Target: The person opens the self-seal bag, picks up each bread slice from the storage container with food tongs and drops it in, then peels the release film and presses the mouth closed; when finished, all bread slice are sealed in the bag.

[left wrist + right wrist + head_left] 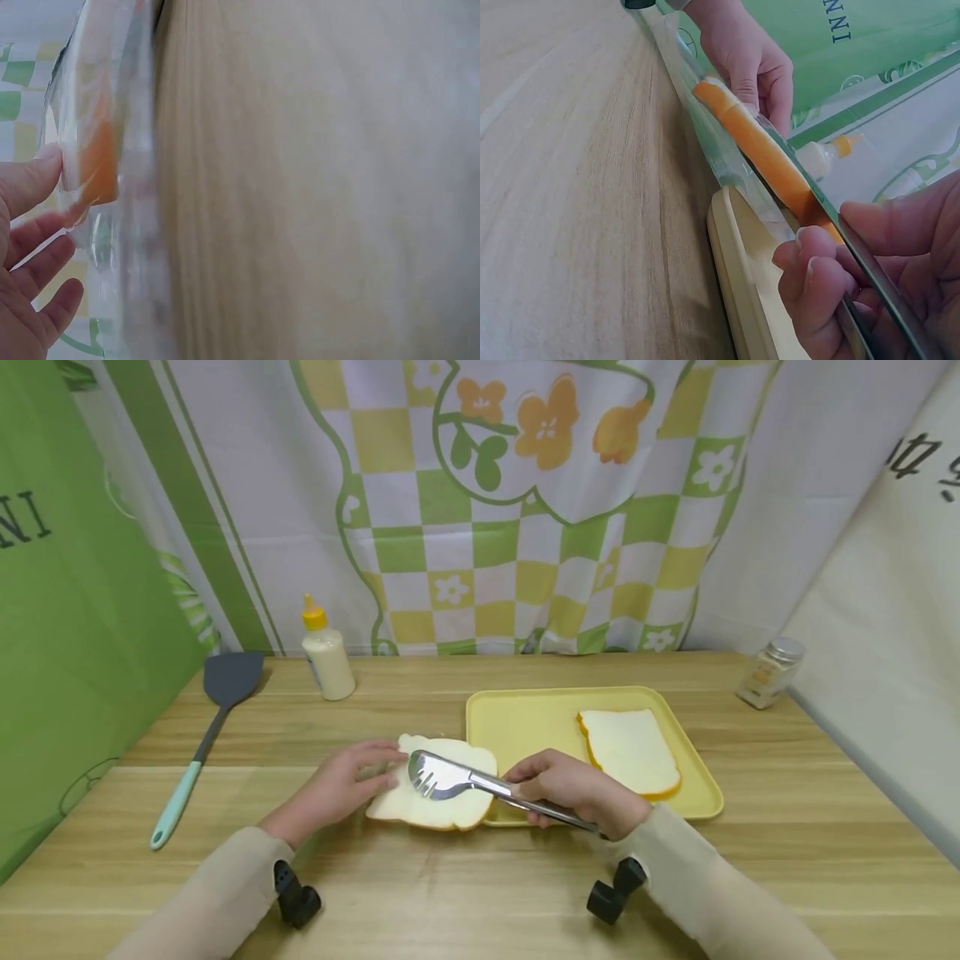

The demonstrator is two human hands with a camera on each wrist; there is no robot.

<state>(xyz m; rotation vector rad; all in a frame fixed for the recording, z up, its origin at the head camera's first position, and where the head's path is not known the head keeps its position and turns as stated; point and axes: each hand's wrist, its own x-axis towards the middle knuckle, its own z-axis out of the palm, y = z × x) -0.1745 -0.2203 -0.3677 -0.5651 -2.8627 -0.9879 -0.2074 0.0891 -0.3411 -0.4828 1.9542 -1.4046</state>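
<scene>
A slice of white bread (453, 814) with an orange-brown crust lies tilted at the tray's left edge. My right hand (573, 789) grips metal tongs (491, 785); one slotted jaw lies over the slice, and in the right wrist view the tong arms pass on either side of it. At the slice's left end, my left hand (348, 789) pinches a clear plastic bag (139, 262) around the bread, thumb above and fingers below. How far the bag covers the slice is hard to tell. A second bread slice (630, 752) lies on the yellow tray (525, 710).
A squeeze bottle (330, 664) with a yellow cap stands at the back left. Farther left lies a spatula (213, 718) with a mint handle. A small lidded jar (770, 674) stands at the back right. Curtains hang behind the wooden table (420, 910).
</scene>
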